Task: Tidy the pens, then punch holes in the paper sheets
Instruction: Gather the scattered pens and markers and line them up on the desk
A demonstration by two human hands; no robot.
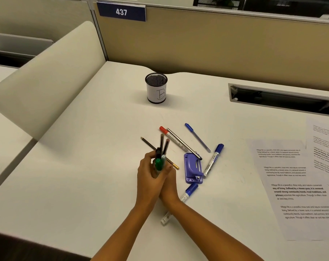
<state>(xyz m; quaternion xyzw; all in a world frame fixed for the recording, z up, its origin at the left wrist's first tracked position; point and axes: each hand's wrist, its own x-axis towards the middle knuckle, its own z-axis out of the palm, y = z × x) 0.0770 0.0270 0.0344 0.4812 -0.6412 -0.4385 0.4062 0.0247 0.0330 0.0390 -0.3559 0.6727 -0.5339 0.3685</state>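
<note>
Head view, counting outward from the purple hole punch [193, 168] on the white table [84, 185]. One punch, lying flat. Loose pens around it: a red-capped marker [172, 137] and a thin black pen [184, 144] just behind it, the black pen's tip touching the punch's far edge; one slim blue pen [197, 137] behind and to the right; one blue-capped marker [213, 160] right beside it on the right; another blue-capped marker [186, 194] just in front, partly hidden under the right wrist. A black-and-gold pencil [147, 143] lies to the left, its middle hidden by the hands.

Left hand [150, 178] and right hand [168, 182] sit left of the punch, pressed together, both grips clenched around a bundle of pens [160, 155] held upright. One's green; the rest are blurred, maybe three or four, can't count for sure.

One mesh pen cup [156, 88] stands well behind the punch, with a paper label. Paper sheets [295, 191] lie to the right, at least two, overlapping and cut off by the edge.
</note>
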